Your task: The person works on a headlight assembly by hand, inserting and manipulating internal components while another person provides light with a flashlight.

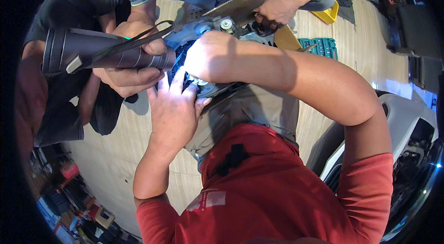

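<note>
At frame centre, the left hand lies spread under a grey part; the right hand curls onto it. A co-worker's torch lights it from upper left.

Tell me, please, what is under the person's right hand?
Under the right hand lies a grey and blue mechanical part, brightly lit. The left hand steadies it from below. The spot beneath the right fingers is covered.

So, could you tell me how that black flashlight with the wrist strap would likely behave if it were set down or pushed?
The black flashlight looks like a rigid, ribbed cylinder, so it would probably roll if laid on the wooden floor. Its ribs likely keep it from slipping in another person's hand. The thin strap looks floppy and would probably dangle or snag.
</note>
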`<action>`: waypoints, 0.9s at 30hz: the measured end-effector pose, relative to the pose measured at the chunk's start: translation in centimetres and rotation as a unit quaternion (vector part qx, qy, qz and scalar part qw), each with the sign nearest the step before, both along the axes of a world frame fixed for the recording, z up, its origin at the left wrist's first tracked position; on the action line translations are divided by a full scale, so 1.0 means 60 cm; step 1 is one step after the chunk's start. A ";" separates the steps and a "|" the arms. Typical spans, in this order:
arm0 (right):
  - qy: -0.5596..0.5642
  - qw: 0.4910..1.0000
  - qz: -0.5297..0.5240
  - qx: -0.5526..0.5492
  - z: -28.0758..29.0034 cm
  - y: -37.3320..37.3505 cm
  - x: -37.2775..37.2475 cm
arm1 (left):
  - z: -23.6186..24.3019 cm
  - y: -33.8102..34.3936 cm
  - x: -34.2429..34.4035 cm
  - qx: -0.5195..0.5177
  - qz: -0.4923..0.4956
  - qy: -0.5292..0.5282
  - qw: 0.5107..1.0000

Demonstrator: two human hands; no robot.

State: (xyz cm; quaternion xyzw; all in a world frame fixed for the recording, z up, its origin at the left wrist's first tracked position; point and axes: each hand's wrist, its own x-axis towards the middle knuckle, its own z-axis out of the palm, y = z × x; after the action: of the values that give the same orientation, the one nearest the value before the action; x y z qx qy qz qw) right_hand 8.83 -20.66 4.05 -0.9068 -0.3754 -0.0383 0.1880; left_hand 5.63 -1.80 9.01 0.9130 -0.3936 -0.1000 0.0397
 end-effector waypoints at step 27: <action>0.169 0.974 -0.124 -0.088 0.029 0.043 -0.026 | 0.002 -0.007 0.014 0.014 -0.020 0.027 0.999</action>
State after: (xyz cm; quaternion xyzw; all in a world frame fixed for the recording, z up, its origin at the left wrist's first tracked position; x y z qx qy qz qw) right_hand 7.29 -18.08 5.77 -0.9525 -0.2252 0.1256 0.1622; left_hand 6.46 -2.19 9.12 0.9022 -0.4093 -0.1313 0.0354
